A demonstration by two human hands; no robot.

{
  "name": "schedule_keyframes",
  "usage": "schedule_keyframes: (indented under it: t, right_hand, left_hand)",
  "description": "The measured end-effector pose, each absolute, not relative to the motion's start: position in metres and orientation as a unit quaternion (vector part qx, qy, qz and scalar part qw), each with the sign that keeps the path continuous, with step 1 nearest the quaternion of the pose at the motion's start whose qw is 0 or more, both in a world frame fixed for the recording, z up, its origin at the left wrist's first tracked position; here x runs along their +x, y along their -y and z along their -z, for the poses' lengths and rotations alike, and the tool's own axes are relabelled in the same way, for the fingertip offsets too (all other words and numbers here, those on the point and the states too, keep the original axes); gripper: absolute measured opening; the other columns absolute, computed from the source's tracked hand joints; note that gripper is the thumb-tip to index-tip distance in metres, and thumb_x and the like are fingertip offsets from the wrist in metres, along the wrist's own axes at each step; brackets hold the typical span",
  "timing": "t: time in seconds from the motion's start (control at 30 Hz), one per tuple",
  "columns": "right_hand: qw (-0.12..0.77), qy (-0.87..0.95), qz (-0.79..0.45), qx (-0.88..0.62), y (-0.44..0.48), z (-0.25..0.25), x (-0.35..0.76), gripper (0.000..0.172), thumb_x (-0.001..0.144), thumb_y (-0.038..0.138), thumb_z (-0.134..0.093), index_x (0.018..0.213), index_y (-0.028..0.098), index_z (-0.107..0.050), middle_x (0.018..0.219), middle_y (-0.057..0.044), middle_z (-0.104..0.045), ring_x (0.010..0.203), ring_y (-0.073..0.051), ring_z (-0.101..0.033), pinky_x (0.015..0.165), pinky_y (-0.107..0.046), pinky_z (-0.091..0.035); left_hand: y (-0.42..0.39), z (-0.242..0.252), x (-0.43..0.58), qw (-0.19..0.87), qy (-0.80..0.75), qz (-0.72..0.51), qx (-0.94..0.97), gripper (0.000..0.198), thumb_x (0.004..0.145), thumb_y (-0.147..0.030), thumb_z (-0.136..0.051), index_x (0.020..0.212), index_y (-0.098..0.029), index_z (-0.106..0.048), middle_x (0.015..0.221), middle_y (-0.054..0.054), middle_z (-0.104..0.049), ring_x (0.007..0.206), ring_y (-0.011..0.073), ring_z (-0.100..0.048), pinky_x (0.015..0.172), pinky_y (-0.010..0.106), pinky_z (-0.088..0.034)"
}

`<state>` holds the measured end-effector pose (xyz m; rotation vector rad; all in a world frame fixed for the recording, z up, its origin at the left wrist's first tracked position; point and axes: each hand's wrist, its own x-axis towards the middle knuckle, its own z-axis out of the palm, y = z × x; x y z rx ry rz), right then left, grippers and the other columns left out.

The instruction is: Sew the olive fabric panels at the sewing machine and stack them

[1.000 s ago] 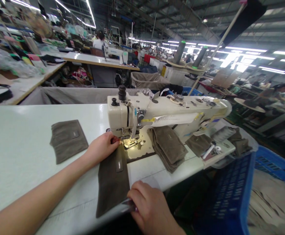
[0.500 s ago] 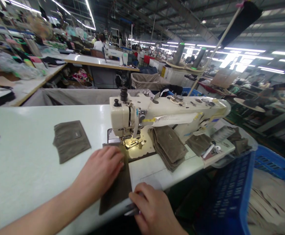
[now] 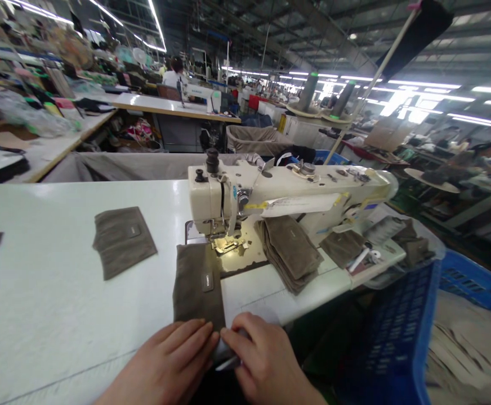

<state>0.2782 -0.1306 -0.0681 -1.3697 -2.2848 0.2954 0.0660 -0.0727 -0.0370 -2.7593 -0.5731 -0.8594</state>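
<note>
A brown fabric piece [image 3: 192,281] with a small label patch [image 3: 207,282] lies flat on the sewing table, just left of the sewing machine's lit presser foot [image 3: 228,246]. My left hand [image 3: 169,357] is closed over its front end at the table edge; the thumb is hidden. Close beside it, my right hand [image 3: 266,354] is wrapped round small thread snips [image 3: 227,364], blades pointing left. The fingertips of that hand come up to the fabric's front right corner. I cannot tell whether they pinch it.
The sewing machine [image 3: 288,188] spans the back of the table [image 3: 59,315]. Another brown piece [image 3: 123,242] lies to the left. Right of the needle is a stack of brown pieces [image 3: 291,250]. A blue basket [image 3: 418,337] holding beige fabric stands at the right.
My left hand has slid back toward me along the fabric, from beside the needle to its front end, uncovering the label. My right hand stays nearly in place with the snips.
</note>
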Motion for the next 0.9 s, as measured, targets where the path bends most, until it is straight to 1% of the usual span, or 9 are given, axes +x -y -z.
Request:
schedule_keyframes:
  t: [0.13, 0.27, 0.43, 0.53, 0.6, 0.77, 0.9]
  right_hand:
    - [0.224, 0.828, -0.11, -0.503, 0.128, 0.064, 0.277, 0.05, 0.069, 0.007, -0.054, 0.116, 0.021, -0.063, 0.103, -0.006, -0.065, 0.085, -0.021, -0.062, 0.063, -0.031, -0.041]
    - [0.204, 0.822, -0.128, -0.516, 0.125, 0.06, 0.276, 0.046, 0.072, 0.006, -0.057, 0.114, 0.023, -0.064, 0.103, -0.005, -0.065, 0.086, -0.02, -0.062, 0.066, -0.03, -0.042]
    - [0.182, 0.813, -0.148, -0.533, 0.119, 0.057, 0.274, 0.048, 0.076, 0.007, -0.058, 0.121, 0.025, -0.062, 0.108, -0.004, -0.064, 0.092, -0.021, -0.063, 0.071, -0.03, -0.046]
    - [0.173, 0.812, -0.145, -0.538, 0.113, 0.055, 0.273, 0.048, 0.078, 0.008, -0.059, 0.123, 0.026, -0.061, 0.11, -0.004, -0.063, 0.093, -0.021, -0.063, 0.073, -0.031, -0.047]
    - [0.169, 0.812, -0.142, -0.54, 0.107, 0.053, 0.271, 0.046, 0.08, 0.009, -0.059, 0.122, 0.025, -0.061, 0.109, -0.004, -0.062, 0.093, -0.021, -0.062, 0.073, -0.031, -0.048]
    - [0.156, 0.813, -0.133, -0.545, 0.09, 0.047, 0.269, 0.036, 0.085, 0.012, -0.061, 0.119, 0.024, -0.063, 0.107, -0.003, -0.062, 0.094, -0.02, -0.062, 0.072, -0.03, -0.047]
    - [0.147, 0.815, -0.125, -0.546, 0.078, 0.043, 0.269, 0.033, 0.088, 0.014, -0.062, 0.119, 0.024, -0.064, 0.109, -0.003, -0.063, 0.096, -0.02, -0.063, 0.073, -0.03, -0.048]
  left_hand:
    - [0.072, 0.036, 0.066, 0.103, 0.195, 0.289, -0.932, 0.049, 0.11, -0.019, -0.026, 0.101, -0.022, -0.074, 0.097, -0.002, -0.078, 0.092, 0.012, -0.067, 0.085, 0.023, -0.049]
    - [0.069, 0.041, 0.062, 0.094, 0.194, 0.284, -0.934, 0.044, 0.109, -0.022, -0.031, 0.105, -0.022, -0.074, 0.101, -0.001, -0.078, 0.096, 0.0131, -0.067, 0.087, 0.023, -0.05]
    - [0.063, 0.047, 0.056, 0.079, 0.197, 0.256, -0.943, 0.039, 0.105, -0.017, -0.035, 0.113, -0.023, -0.073, 0.111, 0.002, -0.076, 0.102, 0.0176, -0.067, 0.087, 0.028, -0.054]
    - [0.056, 0.049, 0.054, 0.071, 0.188, 0.24, -0.95, 0.036, 0.103, -0.018, -0.04, 0.118, -0.022, -0.072, 0.114, 0.004, -0.076, 0.105, 0.0195, -0.068, 0.087, 0.029, -0.056]
    - [0.05, 0.051, 0.052, 0.064, 0.19, 0.237, -0.951, 0.034, 0.103, -0.02, -0.042, 0.121, -0.021, -0.071, 0.115, 0.005, -0.075, 0.106, 0.0205, -0.068, 0.089, 0.03, -0.057]
    - [0.036, 0.058, 0.048, 0.042, 0.204, 0.217, -0.954, 0.033, 0.104, -0.022, -0.043, 0.121, -0.023, -0.071, 0.118, 0.006, -0.074, 0.11, 0.0225, -0.067, 0.092, 0.034, -0.058]
    - [0.024, 0.061, 0.048, 0.028, 0.211, 0.218, -0.952, 0.033, 0.104, -0.024, -0.044, 0.123, -0.022, -0.07, 0.115, 0.007, -0.074, 0.109, 0.0234, -0.066, 0.093, 0.036, -0.058]
